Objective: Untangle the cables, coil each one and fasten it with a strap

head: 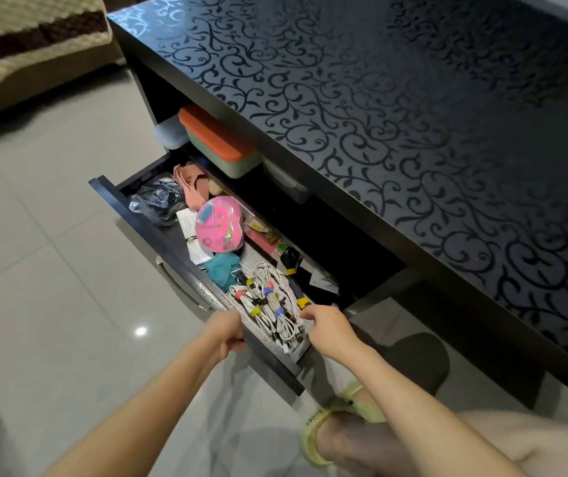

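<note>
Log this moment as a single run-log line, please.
drawer: open | cables: coiled, strapped, inside | left hand: grips drawer front | right hand: holds drawer side

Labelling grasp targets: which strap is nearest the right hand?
The yellow strap at the cable bundle's right edge, just above the right hand's fingers. The red strap, blue straps and other yellow strap lie further left.

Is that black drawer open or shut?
Open. The black drawer sticks out from the black patterned table, showing white strapped cables and a pink round case inside.
</note>
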Motion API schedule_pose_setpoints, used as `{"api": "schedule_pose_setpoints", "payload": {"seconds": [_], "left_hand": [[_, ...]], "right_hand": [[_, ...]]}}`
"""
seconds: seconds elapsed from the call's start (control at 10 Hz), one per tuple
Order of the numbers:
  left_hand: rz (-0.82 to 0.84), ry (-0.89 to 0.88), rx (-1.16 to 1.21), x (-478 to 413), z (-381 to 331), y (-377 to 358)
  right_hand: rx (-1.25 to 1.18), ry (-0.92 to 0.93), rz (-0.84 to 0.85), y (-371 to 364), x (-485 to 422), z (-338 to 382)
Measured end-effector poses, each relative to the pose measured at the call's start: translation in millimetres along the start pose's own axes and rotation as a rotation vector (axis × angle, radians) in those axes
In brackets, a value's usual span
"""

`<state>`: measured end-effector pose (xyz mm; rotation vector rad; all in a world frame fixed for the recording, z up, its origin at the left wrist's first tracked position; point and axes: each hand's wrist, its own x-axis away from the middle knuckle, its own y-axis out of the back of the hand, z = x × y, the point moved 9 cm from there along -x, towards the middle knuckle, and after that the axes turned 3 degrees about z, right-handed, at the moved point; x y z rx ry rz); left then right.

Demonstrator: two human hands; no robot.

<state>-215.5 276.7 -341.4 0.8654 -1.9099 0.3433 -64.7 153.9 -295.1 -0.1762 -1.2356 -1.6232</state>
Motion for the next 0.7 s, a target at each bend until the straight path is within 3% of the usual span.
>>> {"api": "schedule_pose_setpoints", "payload": {"seconds": [0.4, 0.6, 0.7], "left_hand": [[0.056, -0.049, 0.353, -23, -54, -59], [0.061, -0.161, 0.236, -13, -94, -108], [0.039, -0.175, 0.03, -9, -98, -107]], "right_hand": [[-0.103, -0.043, -0.16, 36, 27, -23], [-0.139, -0.076, -0.212, 54, 40, -43], [-0.19, -0.081, -0.24, 61, 45, -45]]}}
